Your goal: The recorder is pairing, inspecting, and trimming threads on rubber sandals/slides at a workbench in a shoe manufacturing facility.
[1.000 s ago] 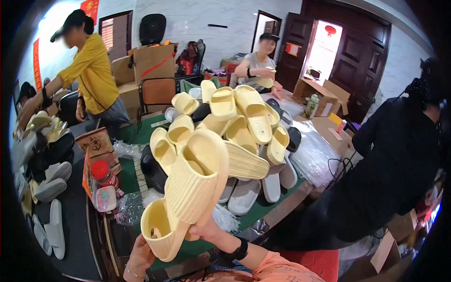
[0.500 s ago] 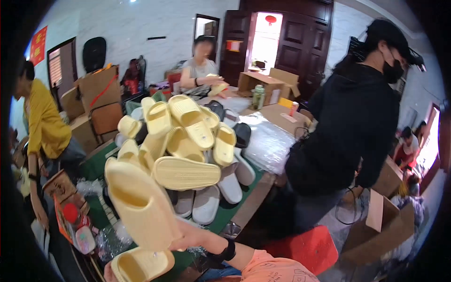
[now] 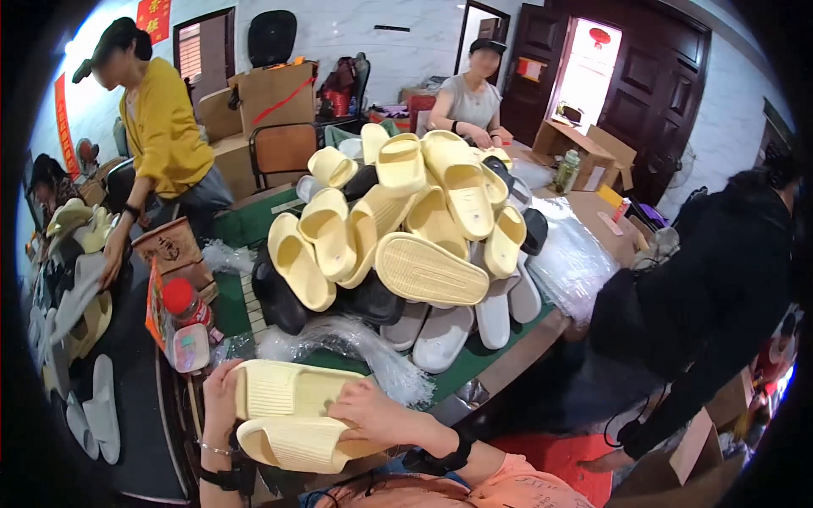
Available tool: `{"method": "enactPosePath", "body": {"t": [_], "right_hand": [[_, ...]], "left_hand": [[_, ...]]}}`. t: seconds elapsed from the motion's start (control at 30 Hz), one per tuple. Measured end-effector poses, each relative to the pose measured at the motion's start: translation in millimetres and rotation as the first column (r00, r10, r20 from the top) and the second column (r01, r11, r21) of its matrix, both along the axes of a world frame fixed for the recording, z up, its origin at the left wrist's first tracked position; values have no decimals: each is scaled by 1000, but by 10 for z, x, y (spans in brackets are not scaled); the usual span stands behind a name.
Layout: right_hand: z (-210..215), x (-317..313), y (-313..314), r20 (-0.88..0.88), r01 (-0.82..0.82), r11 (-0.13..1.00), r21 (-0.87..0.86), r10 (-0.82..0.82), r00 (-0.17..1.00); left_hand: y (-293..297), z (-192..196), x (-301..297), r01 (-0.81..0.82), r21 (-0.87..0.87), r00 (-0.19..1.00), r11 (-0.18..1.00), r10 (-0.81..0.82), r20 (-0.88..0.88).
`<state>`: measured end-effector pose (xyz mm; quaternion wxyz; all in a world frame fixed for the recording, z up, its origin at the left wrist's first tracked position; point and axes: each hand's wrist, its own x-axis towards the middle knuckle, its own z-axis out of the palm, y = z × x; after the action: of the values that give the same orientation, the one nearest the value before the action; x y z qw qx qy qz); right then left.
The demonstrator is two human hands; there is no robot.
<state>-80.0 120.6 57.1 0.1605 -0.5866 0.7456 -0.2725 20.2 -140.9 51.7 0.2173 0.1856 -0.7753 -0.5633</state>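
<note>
A pair of pale yellow slide slippers lies side by side in front of me, toes toward the left. My left hand (image 3: 220, 398) grips the toe end of the farther slipper (image 3: 267, 389). My right hand (image 3: 377, 411) is closed over the heel part, its curled fingers on the insides of both the farther and the nearer slipper (image 3: 296, 446). Just beyond, a heap of yellow slippers (image 3: 432, 269) rises on the green tabletop (image 3: 466, 360), with white slippers (image 3: 445, 339) and black slippers (image 3: 278, 292) around its base.
Clear plastic bags (image 3: 339, 339) lie between my hands and the heap; more plastic film (image 3: 567, 262) sits at right. A red-lidded jar (image 3: 182, 300) stands left. Persons in yellow (image 3: 169, 118), grey (image 3: 474, 106) and black (image 3: 703, 279) are around the table. A red stool (image 3: 559, 466) is near my right.
The raised yellow slipper in my right hand has come down beside the other one. My left hand has come into view on its toe. The view has swung left; the person in black bends lower.
</note>
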Motion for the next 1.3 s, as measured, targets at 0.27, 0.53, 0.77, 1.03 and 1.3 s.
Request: {"method": "enactPosePath", "body": {"t": [0.27, 0.53, 0.77, 1.03, 1.3], "right_hand": [[-198, 239, -135, -87, -34, 953, -300, 8, 996], [-684, 414, -439, 246, 209, 869, -448, -105, 964], [-722, 486, -817, 241, 550, 707, -444, -497, 834], [-801, 612, -904, 134, 570, 742, -352, -563, 816], [-960, 407, -832, 209, 425, 899, -101, -399, 893]], "left_hand": [[155, -111, -71, 97, 161, 995, 982, -94, -22], [-80, -42, 49, 291, 741, 957, 606, -197, -215], [304, -519, 538, 315, 784, 918, 535, 37, -394], [543, -530, 442, 18, 641, 969, 767, 144, -200], [297, -898, 238, -111, 541, 990, 833, 142, -15]]}}
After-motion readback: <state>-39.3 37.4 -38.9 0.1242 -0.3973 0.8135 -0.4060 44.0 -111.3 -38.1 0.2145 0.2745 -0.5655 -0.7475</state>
